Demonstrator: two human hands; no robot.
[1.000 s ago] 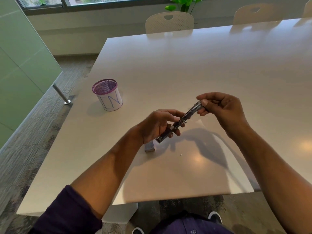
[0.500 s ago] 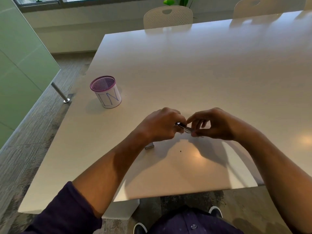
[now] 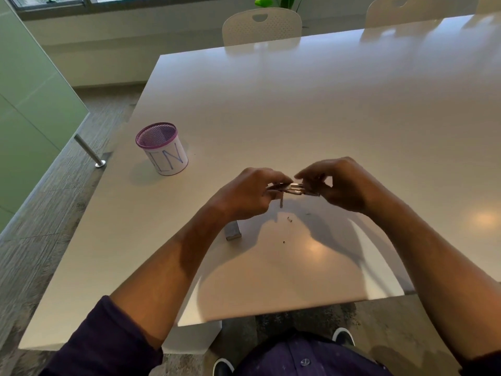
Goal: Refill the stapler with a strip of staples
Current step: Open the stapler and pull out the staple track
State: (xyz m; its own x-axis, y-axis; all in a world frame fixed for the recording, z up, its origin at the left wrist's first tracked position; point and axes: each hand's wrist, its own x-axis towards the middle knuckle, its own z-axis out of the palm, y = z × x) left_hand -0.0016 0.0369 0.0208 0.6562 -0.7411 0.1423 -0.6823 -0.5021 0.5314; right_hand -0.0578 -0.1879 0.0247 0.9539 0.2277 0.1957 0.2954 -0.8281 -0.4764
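Observation:
A small metal stapler (image 3: 294, 189) is held level a little above the white table (image 3: 311, 104). My left hand (image 3: 250, 195) grips its left end, and my right hand (image 3: 340, 184) pinches its right end with curled fingers. A thin piece (image 3: 281, 203) hangs down from the stapler's underside. A grey block of staples (image 3: 233, 230) lies on the table under my left wrist. A few loose staple bits (image 3: 289, 219) lie on the table below the hands.
A purple-rimmed mesh pen cup (image 3: 162, 148) with a white label stands to the left. Two white chairs (image 3: 261, 25) stand at the table's far side. The table's near edge (image 3: 271, 316) runs just in front of my lap.
The stapler went from tilted up toward the right to level. My hands came closer together over it. Loose staple bits now lie on the table under it.

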